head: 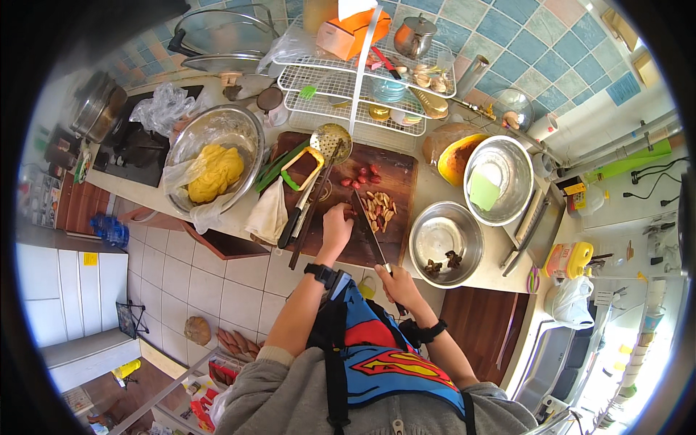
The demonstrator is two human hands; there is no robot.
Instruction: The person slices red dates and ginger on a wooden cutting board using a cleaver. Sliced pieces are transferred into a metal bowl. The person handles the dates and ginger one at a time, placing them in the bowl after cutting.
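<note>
My right hand grips the handle of a long kitchen knife, its blade slanting up and left across a dark wooden cutting board. My left hand rests on the board beside the blade's front part, fingers curled; whatever may be under the fingertips is hidden. Just beyond the knife tip lie several whole red dates, probably jujubes. To the right of the blade is a heap of cut date strips. A steel bowl with a few dark pieces stands right of the board.
At left a steel basin holds yellow dough. A skimmer, a peeler-like tool and a cloth crowd the board's left side. Behind stands a wire rack. Cut pumpkin and another bowl are at right.
</note>
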